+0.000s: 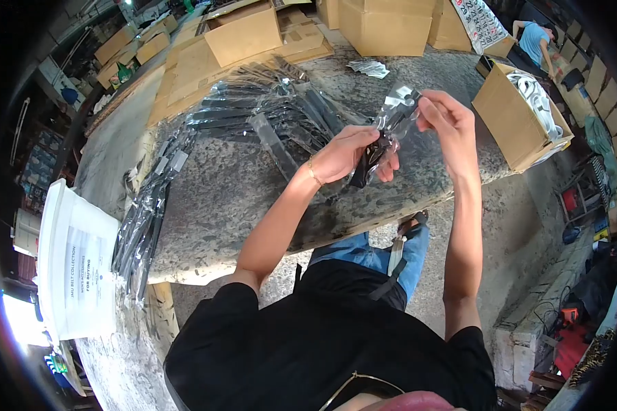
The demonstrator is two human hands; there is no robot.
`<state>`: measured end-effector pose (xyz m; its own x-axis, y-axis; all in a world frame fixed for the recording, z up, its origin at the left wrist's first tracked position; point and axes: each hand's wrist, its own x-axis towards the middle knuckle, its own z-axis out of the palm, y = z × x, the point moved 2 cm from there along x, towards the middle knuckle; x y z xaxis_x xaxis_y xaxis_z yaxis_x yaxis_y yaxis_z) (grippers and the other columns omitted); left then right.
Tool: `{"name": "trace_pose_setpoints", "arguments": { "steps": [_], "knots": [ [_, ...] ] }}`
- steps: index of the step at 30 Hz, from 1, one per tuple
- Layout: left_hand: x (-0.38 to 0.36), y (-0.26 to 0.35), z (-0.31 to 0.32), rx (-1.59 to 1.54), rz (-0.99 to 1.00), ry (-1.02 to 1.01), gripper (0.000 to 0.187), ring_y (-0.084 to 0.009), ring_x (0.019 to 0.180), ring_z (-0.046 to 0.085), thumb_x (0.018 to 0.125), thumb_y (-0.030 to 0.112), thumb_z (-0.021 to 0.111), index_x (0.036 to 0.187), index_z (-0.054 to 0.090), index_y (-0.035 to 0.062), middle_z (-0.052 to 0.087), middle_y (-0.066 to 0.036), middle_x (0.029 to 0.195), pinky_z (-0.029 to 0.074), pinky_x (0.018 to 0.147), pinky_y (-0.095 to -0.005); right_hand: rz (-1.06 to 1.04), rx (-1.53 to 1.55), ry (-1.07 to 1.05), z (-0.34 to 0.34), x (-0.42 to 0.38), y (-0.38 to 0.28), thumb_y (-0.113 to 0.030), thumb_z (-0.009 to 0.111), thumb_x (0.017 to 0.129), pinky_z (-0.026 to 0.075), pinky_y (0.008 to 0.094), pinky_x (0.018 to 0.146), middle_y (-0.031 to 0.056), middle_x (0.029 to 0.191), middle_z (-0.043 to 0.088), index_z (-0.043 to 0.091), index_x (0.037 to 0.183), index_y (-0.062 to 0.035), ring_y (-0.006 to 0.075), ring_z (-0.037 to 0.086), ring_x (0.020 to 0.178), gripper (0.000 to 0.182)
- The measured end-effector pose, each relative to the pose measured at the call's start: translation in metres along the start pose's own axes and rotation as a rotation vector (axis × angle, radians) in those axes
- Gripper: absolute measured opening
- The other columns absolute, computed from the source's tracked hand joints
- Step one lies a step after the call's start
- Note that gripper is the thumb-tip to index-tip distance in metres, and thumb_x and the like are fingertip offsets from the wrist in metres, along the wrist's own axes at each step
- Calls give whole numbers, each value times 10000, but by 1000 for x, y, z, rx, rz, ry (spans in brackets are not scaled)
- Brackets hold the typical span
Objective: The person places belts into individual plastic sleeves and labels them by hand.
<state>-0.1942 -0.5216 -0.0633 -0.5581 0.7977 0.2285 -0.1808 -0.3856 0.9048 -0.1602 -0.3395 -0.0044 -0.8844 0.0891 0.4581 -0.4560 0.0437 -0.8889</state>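
Above the front of the table, my left hand (346, 154) is closed around a black belt in a clear plastic bag (371, 162). My right hand (452, 125) pinches the upper end of the same bag, where a white label shows. Beyond my left hand lies a wide pile of bagged dark belts (253, 109). A further bunch of bagged belts (147, 219) drapes over the left side of the table, beside a white plastic tub (82, 267) with printed text about belts.
Cardboard boxes (384, 26) stand along the table's back. A carton of white straps (490, 103) sits at the right edge. Small white slips (369, 67) lie on the worn table (212, 226). Another person in a blue top (532, 42) is at far right.
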Motion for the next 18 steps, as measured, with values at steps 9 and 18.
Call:
{"name": "trace_pose_setpoints", "arguments": {
  "steps": [9,18],
  "knots": [
    [6,-11,-5,88,-7,128,403,-211,775,643,1010,262,362,1103,534,-91,643,-150,873,514,746,-319,-75,-257,-53,0,30,2,-84,663,834,408,205,589,21,755,648,678,922,34,52,533,669,149],
    [-11,-45,-8,345,-66,126,173,-115,699,606,956,88,493,1022,575,-48,634,-58,802,482,698,-259,273,71,35,-37,35,29,-48,674,773,376,201,601,21,737,641,695,850,23,59,511,646,107]
  ]
}}
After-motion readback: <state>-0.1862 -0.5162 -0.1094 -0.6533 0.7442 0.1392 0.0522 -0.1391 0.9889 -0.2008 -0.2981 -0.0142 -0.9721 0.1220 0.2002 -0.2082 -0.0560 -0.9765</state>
